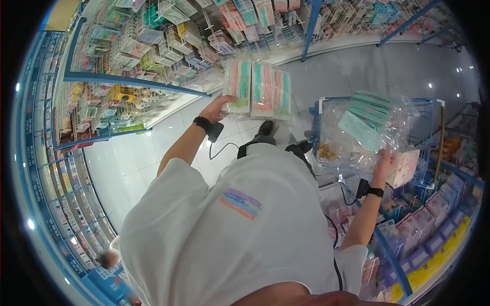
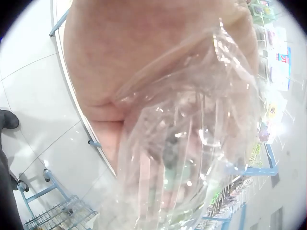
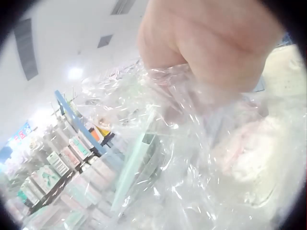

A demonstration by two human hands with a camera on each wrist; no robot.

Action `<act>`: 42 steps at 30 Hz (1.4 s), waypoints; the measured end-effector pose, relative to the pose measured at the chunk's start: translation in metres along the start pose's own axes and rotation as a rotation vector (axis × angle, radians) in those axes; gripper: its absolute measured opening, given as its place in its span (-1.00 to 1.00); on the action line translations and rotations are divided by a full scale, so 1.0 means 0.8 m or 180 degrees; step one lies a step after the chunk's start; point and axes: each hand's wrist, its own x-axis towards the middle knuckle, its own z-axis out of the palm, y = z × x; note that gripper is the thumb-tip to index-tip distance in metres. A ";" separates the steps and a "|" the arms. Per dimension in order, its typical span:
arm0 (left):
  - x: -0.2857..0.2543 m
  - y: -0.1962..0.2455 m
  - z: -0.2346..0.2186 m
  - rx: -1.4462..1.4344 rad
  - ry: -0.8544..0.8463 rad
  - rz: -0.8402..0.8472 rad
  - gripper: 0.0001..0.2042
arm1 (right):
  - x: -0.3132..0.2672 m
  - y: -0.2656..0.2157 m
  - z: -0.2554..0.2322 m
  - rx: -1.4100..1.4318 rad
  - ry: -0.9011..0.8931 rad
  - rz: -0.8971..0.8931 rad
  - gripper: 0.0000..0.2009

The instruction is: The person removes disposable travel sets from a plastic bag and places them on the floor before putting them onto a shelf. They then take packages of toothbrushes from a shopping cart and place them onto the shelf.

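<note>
In the head view my left hand grips the left edge of a clear-wrapped bundle of flat packs with pink, white and mint stripes. The left wrist view has its crinkled clear wrap lying against the palm. Over the cart at the right, my right hand holds a clear plastic bag by its near side. Mint-green flat packs show at the bag. Up close in the right wrist view, bunched plastic hangs below the hand, its fingertips hidden.
The blue wire cart stands on the grey tiled floor, with a pale pink-printed box at its near side. Racks of hanging goods line the left and far sides. Shelves of packets are at the lower right.
</note>
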 end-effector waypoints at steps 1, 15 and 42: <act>-0.001 0.003 -0.002 0.0010 -0.0020 0.0009 -0.62 | -0.001 0.004 -0.010 0.0020 0.0096 -0.0022 -0.81; -0.023 0.024 -0.008 0.0429 0.0116 0.0040 -0.62 | -0.022 0.058 -0.059 -0.3744 0.0505 0.0087 0.14; -0.033 0.020 0.028 0.0340 -0.0197 0.0278 -0.42 | -0.020 -0.010 0.011 -0.3416 0.0130 -0.1500 -0.44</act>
